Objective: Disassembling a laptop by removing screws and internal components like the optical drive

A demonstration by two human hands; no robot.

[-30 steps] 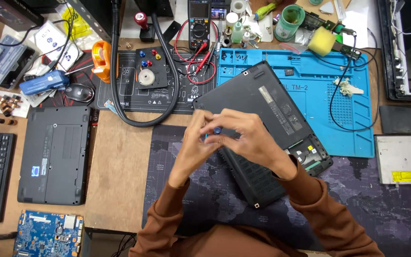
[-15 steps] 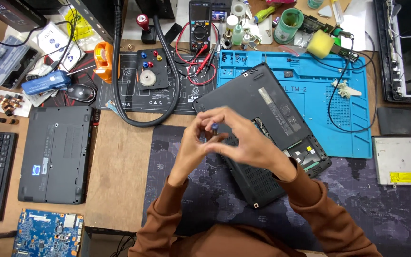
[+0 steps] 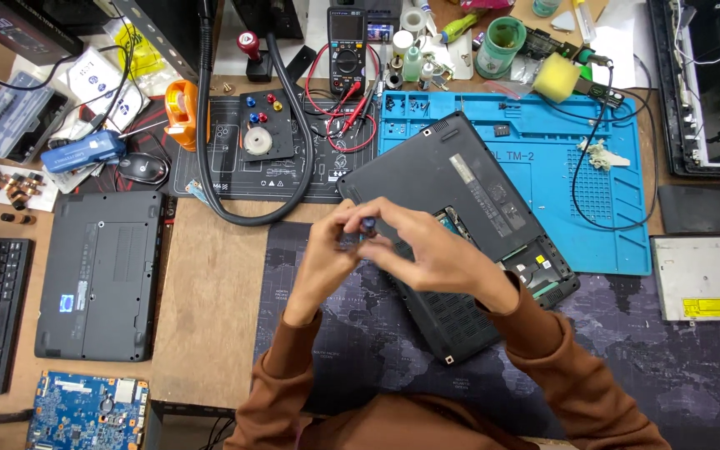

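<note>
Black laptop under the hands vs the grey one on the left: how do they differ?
The black laptop lies skewed across the blue mat and dark desk mat; the grey laptop sits square on bare wood. The black one has an open bay at one corner; the grey one looks closed. Both lie underside up.

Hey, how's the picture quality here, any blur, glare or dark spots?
Head view: even overhead light with soft shadows; laptop base and blue mat sharp; slight blur on left hand and right hand around a small dark item; mild wide-angle bending at edges.
</note>
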